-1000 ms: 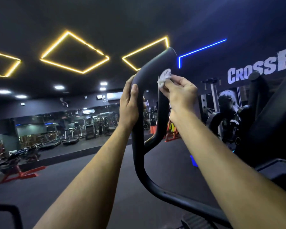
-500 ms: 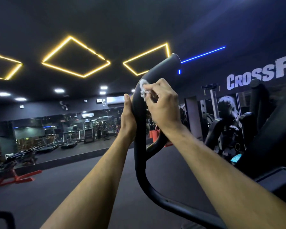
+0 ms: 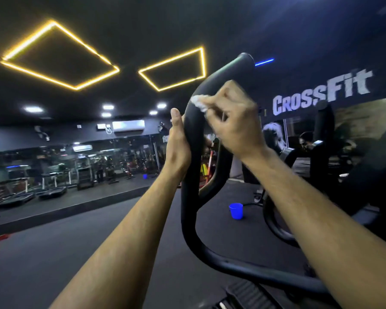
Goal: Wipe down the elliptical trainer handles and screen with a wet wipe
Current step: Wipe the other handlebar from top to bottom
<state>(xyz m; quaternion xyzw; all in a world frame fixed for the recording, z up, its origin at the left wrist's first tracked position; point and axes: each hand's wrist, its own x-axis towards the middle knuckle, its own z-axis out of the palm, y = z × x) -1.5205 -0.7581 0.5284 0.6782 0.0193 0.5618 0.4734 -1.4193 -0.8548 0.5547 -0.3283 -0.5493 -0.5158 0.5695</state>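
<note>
Now the left hand (image 3: 177, 143) curls round the black handle (image 3: 188, 175) mid-frame; right hand (image 3: 234, 123), blurred, fingers pinching the white wipe (image 3: 200, 102) against its upper curve.

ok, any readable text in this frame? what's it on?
"CrossFit": large white letters on the dark wall, upper right.
Partial white lettering on the far wall, beside the left hand: cut off, unreadable.
Nothing legible on the elliptical handle.

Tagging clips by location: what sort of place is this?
A gym, almost certainly: a "CrossFit" sign on the wall, rows of treadmills along the mirrored side, and the black elliptical handle being wiped.
</note>
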